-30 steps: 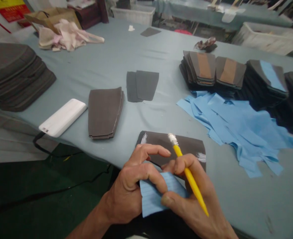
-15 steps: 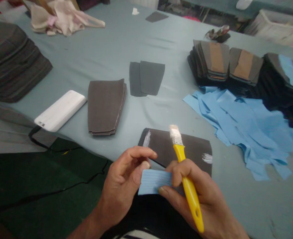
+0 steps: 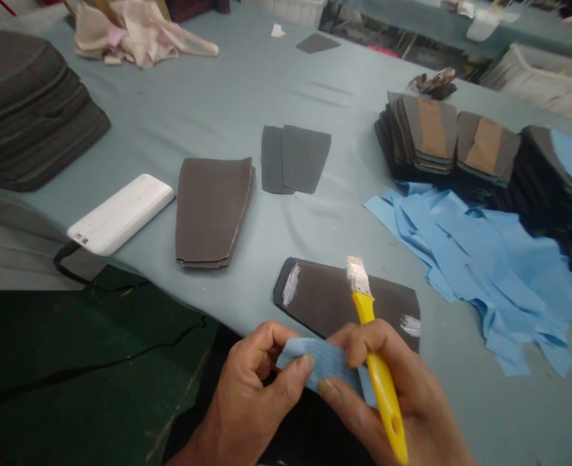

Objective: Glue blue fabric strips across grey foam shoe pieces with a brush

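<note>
A strip of ribbed blue fabric (image 3: pixel 319 362) is bent between my hands, pinched by both thumbs and fingers. My left hand (image 3: pixel 254 388) grips its left end. My right hand (image 3: pixel 393 395) holds its other end and also a yellow-handled brush (image 3: pixel 380 378), whose white-coated bristles point up and away from me. Just beyond the hands lies a dark grey foam panel (image 3: pixel 344 301) with white glue smears (image 3: pixel 290 285) near its left end and right edge. My right fingers overlap the panel's near edge; its lower part is hidden.
Beyond the panel, on the blue-grey table cover (image 3: pixel 266 84), lie looser grey panels (image 3: pixel 213 213) and a white power bank (image 3: pixel 121 213) with a black cable. Stacked dark panels (image 3: pixel 422 133) and loose blue fabric strips (image 3: pixel 475 272) are to the right, another stack (image 3: pixel 24 110) to the left.
The blue strip has gone from flat to bent and curled between my thumbs. Both hands have drawn closer together, and the brush now leans slightly more to the left.
</note>
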{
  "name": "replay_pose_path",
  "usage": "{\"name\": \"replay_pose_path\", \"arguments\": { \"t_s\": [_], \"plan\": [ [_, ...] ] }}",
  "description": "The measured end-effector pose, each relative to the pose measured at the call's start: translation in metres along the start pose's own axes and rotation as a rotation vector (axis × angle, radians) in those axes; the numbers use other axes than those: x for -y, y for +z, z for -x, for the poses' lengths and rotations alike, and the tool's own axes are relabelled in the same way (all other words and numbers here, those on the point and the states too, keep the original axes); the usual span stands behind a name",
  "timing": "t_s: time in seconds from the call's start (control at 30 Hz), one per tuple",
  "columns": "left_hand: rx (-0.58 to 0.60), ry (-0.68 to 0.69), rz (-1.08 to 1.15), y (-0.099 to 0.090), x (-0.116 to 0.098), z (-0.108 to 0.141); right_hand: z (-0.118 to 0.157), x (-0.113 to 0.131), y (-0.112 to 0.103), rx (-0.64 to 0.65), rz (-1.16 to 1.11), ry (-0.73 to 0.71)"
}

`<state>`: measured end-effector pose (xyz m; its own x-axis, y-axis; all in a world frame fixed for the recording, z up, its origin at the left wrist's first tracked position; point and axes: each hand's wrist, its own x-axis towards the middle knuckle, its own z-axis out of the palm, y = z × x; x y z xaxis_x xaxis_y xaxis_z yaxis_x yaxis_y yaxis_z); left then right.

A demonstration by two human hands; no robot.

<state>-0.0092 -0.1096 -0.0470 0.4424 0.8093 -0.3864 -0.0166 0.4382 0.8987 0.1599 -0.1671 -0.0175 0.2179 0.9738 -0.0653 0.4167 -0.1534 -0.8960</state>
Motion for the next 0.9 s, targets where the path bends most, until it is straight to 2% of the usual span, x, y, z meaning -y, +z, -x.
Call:
{"name": "replay_pose_path", "arguments": {
  "t_s": [0.13, 0.23, 0.3, 0.4, 0.47, 0.6, 0.73, 0.9],
  "plan": [
    [-0.064, 0.079, -0.085, 0.004, 0.003, -0.003, -0.013, -0.002, 0.003, 0.056, -0.004, -0.141],
    [-0.117, 0.174, -0.209, 0.004, 0.004, -0.005, -0.024, -0.002, 0.004, 0.045, 0.021, -0.22],
    [-0.14, 0.322, -0.362, 0.001, 0.005, -0.007, -0.031, -0.002, 0.003, -0.006, 0.047, -0.232],
    [-0.14, 0.624, -0.653, -0.004, 0.008, -0.009, -0.041, -0.003, -0.002, -0.073, 0.06, -0.204],
    [-0.131, 0.746, -0.832, -0.005, 0.011, -0.01, -0.048, -0.004, -0.005, -0.075, 0.052, -0.183],
    [-0.137, 0.767, -1.013, -0.003, 0.013, -0.01, -0.061, -0.01, -0.005, -0.007, 0.05, -0.132],
    [-0.156, 0.726, -1.065, 0.0, 0.013, -0.008, -0.068, -0.014, -0.002, 0.06, 0.047, -0.069],
    [-0.139, 0.686, -1.087, -0.001, 0.016, -0.006, -0.072, -0.017, -0.001, 0.074, 0.082, -0.038]
  ]
}}
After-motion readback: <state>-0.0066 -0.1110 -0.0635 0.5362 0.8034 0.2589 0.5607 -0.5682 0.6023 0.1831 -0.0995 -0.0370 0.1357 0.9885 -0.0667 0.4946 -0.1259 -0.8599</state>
